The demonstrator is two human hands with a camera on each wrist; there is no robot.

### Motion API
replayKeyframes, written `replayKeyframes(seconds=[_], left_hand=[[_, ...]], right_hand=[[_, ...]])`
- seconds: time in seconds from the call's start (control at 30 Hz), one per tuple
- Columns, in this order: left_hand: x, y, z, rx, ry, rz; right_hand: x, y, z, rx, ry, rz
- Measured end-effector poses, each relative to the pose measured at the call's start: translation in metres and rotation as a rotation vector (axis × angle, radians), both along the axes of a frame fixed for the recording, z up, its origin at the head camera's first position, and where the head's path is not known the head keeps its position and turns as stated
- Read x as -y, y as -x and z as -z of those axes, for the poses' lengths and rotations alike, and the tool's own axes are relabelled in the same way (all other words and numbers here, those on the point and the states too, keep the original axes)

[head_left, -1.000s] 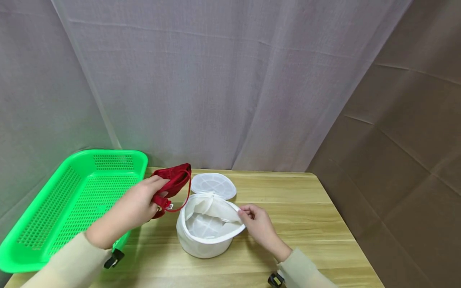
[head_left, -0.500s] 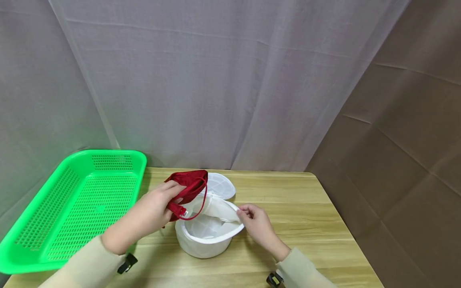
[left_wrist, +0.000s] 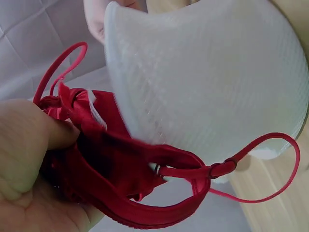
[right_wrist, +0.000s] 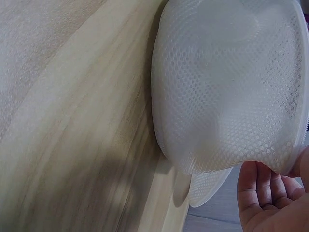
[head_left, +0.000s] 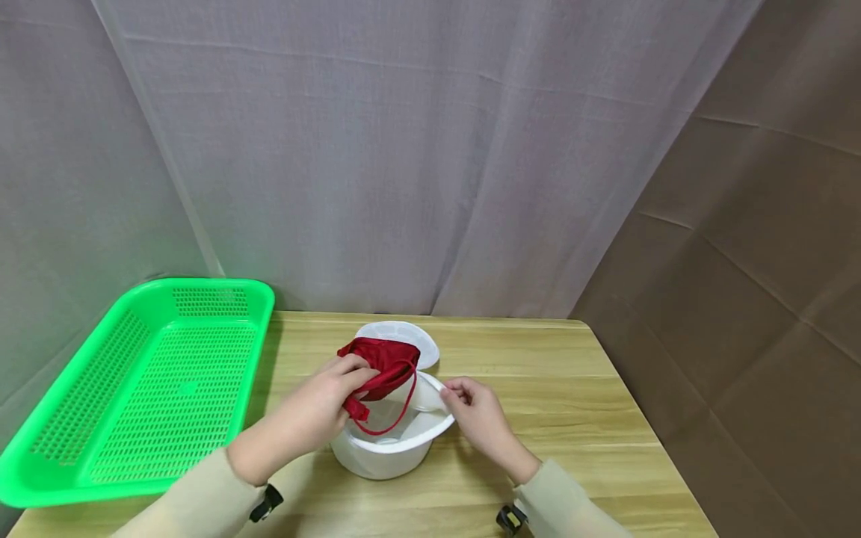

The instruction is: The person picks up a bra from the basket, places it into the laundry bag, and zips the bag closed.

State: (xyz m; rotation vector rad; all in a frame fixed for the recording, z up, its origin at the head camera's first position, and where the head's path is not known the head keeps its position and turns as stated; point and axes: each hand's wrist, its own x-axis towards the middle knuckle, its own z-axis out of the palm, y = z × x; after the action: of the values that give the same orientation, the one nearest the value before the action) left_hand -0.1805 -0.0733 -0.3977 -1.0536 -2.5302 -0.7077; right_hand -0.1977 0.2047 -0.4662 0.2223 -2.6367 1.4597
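Note:
A folded red bra with thin straps is gripped in my left hand, above the opening of a round white mesh laundry bag. One strap hangs in a loop with its slider showing in the left wrist view. The bag stands upright, and its round lid is folded back behind it. At the bag's right rim my right hand pinches the edge between thumb and fingers. Mesh texture of the bag wall fills much of the right wrist view. The bra and left hand hide part of the bag's interior.
A large green plastic basket with perforated walls stands on the left of the wooden table. Behind the table hangs a grey curtain; a brown cloth wall rises on the right.
My left hand has carried the bra rightward, from beside the basket to over the bag's opening. The right hand keeps its pinch on the rim, almost still.

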Motion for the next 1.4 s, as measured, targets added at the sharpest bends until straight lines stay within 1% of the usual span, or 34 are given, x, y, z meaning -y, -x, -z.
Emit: replayKeyframes(seconds=[0.23,0.43,0.63,0.8,0.93,1.17,1.23,1.4], left_hand=[[-0.006,0.0,0.013,-0.021,0.056,0.009],[-0.009,0.0,0.02,-0.031,0.074,0.031],[-0.011,-0.002,0.023,0.021,0.134,0.044],[-0.013,-0.004,0.026,0.062,0.187,0.049],[-0.014,-0.005,0.028,0.091,0.234,0.045],[-0.019,-0.006,0.038,0.121,0.307,0.047],[-0.021,-0.008,0.041,0.14,0.328,0.045],[-0.023,-0.012,0.045,0.178,0.341,0.05]], right_hand=[[0.0,0.0,-0.001,-0.02,-0.001,-0.016],[0.001,0.0,-0.001,-0.017,-0.011,-0.012],[0.002,-0.001,-0.002,-0.036,-0.027,-0.018],[0.004,-0.002,-0.003,-0.032,-0.039,-0.007],[0.005,-0.002,-0.003,-0.047,-0.049,-0.009],[0.006,-0.002,-0.002,-0.069,-0.047,-0.022],[0.007,-0.002,-0.002,-0.072,-0.043,-0.021],[0.007,-0.002,-0.001,-0.079,-0.038,-0.016]])
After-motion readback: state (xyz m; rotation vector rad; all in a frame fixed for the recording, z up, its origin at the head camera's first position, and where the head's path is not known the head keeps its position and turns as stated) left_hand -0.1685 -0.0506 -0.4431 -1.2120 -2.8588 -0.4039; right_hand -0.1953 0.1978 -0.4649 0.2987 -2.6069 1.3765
